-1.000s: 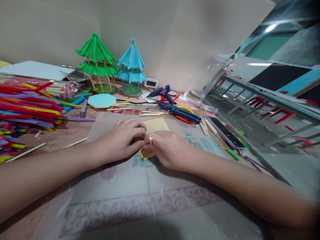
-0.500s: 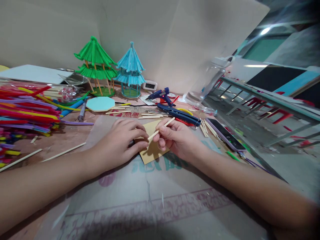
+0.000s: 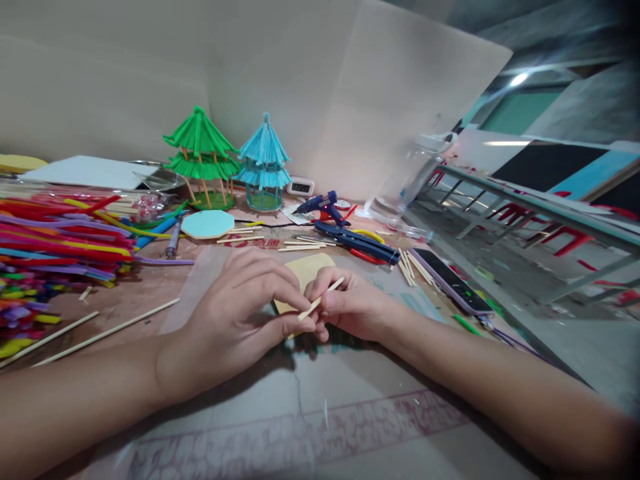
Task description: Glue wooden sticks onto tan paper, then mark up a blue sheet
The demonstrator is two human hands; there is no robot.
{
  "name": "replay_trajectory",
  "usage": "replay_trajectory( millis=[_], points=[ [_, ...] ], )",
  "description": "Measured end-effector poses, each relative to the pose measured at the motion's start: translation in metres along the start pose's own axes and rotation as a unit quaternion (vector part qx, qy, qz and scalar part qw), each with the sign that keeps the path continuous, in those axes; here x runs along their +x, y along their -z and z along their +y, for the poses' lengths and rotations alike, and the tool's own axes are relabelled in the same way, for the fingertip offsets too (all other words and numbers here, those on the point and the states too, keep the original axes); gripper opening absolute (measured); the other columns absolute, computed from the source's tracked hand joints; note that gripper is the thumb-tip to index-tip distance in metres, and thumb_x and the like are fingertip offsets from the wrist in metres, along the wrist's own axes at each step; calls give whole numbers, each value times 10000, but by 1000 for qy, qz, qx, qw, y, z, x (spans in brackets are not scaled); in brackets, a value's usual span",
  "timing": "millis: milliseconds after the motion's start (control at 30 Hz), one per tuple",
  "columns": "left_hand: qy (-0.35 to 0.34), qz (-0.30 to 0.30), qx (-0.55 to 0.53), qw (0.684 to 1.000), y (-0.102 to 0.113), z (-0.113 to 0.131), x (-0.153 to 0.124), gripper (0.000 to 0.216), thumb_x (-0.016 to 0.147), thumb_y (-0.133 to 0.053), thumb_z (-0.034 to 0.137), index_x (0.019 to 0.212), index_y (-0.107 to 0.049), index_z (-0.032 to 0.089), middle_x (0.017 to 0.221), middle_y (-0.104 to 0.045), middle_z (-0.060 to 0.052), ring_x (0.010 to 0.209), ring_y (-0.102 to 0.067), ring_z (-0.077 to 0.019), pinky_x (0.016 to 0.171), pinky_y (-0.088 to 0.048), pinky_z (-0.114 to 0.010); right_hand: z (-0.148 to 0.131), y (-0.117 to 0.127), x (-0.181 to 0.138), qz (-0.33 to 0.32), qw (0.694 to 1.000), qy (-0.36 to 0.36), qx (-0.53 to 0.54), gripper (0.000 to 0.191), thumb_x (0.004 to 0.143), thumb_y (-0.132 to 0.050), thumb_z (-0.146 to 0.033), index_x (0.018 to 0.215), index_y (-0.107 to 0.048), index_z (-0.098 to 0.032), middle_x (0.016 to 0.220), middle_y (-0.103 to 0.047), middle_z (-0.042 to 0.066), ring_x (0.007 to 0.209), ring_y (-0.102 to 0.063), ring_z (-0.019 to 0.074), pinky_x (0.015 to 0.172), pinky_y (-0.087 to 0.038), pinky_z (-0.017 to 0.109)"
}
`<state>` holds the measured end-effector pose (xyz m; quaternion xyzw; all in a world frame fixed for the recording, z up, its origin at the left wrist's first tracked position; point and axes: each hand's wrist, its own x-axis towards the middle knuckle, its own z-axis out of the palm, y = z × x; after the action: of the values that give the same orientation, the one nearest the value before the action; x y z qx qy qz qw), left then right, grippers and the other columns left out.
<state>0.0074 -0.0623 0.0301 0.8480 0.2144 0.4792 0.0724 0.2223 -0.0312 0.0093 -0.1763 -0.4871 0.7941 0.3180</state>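
A short pale wooden stick [image 3: 332, 288] is pinched between the thumb and fingers of my right hand [image 3: 353, 303], slanting up to the right. My left hand [image 3: 250, 310] has its thumb and index fingertip closed about the stick's lower left end. Beneath both hands lies a yellow card [image 3: 307, 267], partly covered by them. Several cut sticks [image 3: 305, 244] lie just beyond the card, and more short sticks [image 3: 407, 268] lie to the right of my right hand.
Behind stand a green pagoda model [image 3: 203, 160] and a blue one [image 3: 265, 163]. A glue gun [image 3: 320, 203], dark blue cutter [image 3: 357, 241] and phone [image 3: 450, 280] lie toward the right. Bundled coloured pipe cleaners [image 3: 65, 240], a light blue octagon [image 3: 207, 224] and long sticks [image 3: 107, 332] are left.
Both hands have come lower in view and closer together. My left thumb and index finger have closed on the stick's end. The view has tipped slightly upward.
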Motion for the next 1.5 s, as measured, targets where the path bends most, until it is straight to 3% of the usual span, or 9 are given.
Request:
replay_trajectory(
  millis=[133,233,333,567,967,1133,1200,1367,1500],
  points=[
    [62,25,-27,997,2,6,4,107,948,-682,304,870,-631,252,849,-712,23,860,-655,-171,831,-491,-351,2,-1,0,13,998,3,-58,336,710,-892,-442,761,-755,-140,691,-738,24,543,-663,100,485,-582,197],
    [107,45,-24,993,5,7,10,159,937,-686,333,826,-616,244,848,-696,23,854,-644,-176,829,-482,-351,2,-3,-3,59,996,38,-58,336,736,-873,-458,873,-772,-168,727,-750,20,552,-672,103,478,-570,197],
    [134,27,-6,991,9,6,14,212,929,-681,350,770,-612,230,815,-686,24,812,-634,-173,793,-474,-334,1,-6,-7,101,990,48,-81,322,770,-861,-414,976,-752,-191,670,-737,-7,519,-656,89,454,-527,163],
    [149,3,-22,989,7,2,10,231,939,-663,399,773,-627,242,808,-684,27,803,-629,-179,779,-475,-341,5,-25,-12,-6,990,-16,-137,306,903,-735,-438,924,-692,-136,821,-787,66,719,-754,134,673,-608,257],
    [174,-20,-14,985,4,-2,10,203,941,-633,415,814,-673,262,846,-713,7,833,-646,-209,840,-521,-386,7,-27,-10,-8,993,-18,-114,336,892,-736,-461,964,-680,-138,814,-783,70,738,-758,151,638,-608,263],
    [239,-75,-45,967,3,-3,12,291,965,-545,431,781,-672,245,775,-704,15,744,-648,-195,716,-543,-318,3,-28,-11,19,987,-31,-157,379,843,-772,-499,842,-655,-138,687,-737,22,576,-680,98,582,-555,215],
    [257,-88,-59,961,1,-8,11,298,961,-544,446,796,-676,236,782,-712,15,756,-665,-194,712,-552,-305,3,-25,-10,2,987,-53,-154,399,847,-763,-515,819,-632,-139,661,-721,10,510,-651,87,521,-536,196],
    [258,-70,-63,962,-6,-17,3,226,931,-629,453,996,-707,251,996,-764,-8,929,-704,-214,824,-570,-329,6,-20,-8,-66,988,-82,-112,390,896,-714,-518,866,-606,-145,630,-712,3,450,-626,93,481,-546,204],
    [224,-48,-50,972,-3,-14,2,188,928,-656,432,969,-706,255,991,-754,-1,945,-687,-208,877,-543,-344,6,-22,-9,-41,987,-71,-138,415,898,-693,-550,853,-598,-149,645,-705,3,479,-627,82,513,-534,193]
  ],
)
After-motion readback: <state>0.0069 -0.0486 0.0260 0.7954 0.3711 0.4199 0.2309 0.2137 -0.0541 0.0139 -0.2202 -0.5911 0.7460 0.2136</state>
